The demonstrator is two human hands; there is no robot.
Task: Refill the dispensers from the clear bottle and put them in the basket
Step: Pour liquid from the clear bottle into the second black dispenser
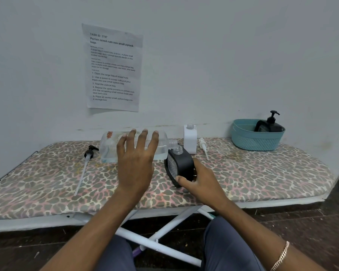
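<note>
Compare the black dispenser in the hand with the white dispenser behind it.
The black dispenser is dark and tilted; the white dispenser is pale and upright. The right hand grips the black dispenser; no hand touches the white dispenser. Both have open necks, pumps off.

Leopard-print board cover, teal lattice basket, black dispenser, white dispenser, clear bottle
</note>
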